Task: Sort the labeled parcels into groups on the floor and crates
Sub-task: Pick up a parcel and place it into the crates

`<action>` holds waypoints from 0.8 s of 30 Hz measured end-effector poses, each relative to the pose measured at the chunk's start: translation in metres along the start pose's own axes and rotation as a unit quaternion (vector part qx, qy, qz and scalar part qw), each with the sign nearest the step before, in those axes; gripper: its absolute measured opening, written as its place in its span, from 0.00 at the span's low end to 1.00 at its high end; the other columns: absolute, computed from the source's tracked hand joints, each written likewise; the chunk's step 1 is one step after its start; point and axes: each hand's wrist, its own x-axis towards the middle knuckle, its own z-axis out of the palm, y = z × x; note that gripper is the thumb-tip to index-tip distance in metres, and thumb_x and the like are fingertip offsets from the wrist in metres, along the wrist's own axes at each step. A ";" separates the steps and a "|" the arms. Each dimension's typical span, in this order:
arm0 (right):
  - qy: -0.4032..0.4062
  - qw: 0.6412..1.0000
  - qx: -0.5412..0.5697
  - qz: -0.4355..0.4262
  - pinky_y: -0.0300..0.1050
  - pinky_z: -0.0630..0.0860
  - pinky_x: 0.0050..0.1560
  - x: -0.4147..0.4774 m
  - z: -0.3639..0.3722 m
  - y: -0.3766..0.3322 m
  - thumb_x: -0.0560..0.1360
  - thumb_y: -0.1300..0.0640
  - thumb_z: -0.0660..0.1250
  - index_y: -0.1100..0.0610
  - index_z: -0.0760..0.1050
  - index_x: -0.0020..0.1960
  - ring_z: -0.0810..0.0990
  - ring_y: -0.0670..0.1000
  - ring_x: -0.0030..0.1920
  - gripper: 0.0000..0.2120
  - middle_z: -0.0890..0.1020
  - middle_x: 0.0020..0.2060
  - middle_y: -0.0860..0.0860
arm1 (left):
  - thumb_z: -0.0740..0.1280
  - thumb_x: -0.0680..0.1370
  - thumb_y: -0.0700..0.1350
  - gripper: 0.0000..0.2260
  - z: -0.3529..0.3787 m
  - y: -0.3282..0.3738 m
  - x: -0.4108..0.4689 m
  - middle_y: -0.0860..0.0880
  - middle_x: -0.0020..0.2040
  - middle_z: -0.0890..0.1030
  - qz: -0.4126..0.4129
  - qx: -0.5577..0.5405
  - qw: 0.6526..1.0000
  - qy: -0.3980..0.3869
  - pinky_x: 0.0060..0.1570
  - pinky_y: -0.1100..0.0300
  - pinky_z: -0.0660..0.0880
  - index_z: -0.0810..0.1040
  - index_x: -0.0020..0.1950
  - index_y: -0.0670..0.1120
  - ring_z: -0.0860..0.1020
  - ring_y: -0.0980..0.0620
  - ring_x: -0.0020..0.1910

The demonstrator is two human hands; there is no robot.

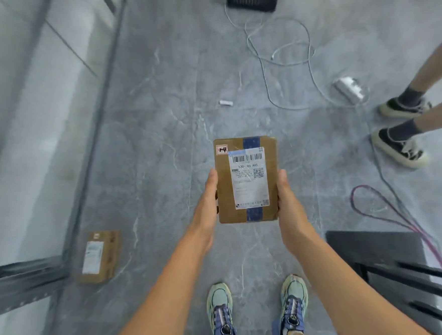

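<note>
1. Floor parcel (pixel 98 257) is lying flat at far left beside the foot of a metal frame (pixel 26 283). Its label is facing up and its long axis is pointing roughly away from the person.
2. Left grip (pixel 206 202) is clasping the left long edge of the held parcel, with the thumb lying along that edge and the fingers hidden underneath. The forearm is reaching forward, nearly straight.
3. Held parcel (pixel 247 180) is hanging level above the floor, ahead of the shoes, shipping label up. Its long axis is running away from the person. The corner sticker is too small to read surely.
4. Right grip (pixel 287 199) is clasping the opposite long edge, mirroring the left.
5. Dark slatted frame (pixel 372 245), possibly a crate, is sitting at lower right near the right arm.
6. Judgement: the floor parcel is lying left of and below both grips, with the left nearer. Joining it is calling for a leftward swing and a stoop.
</note>
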 end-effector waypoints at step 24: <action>-0.188 0.916 -0.033 -0.353 0.51 0.66 0.72 -0.322 0.166 -0.406 0.81 0.30 0.43 0.31 0.76 0.68 0.80 0.41 0.64 0.27 0.84 0.61 0.38 | 0.46 0.83 0.66 0.18 -0.116 0.385 -0.372 0.74 0.52 0.80 0.340 0.014 0.935 0.097 0.55 0.70 0.69 0.74 0.61 0.72 0.75 0.78 0.53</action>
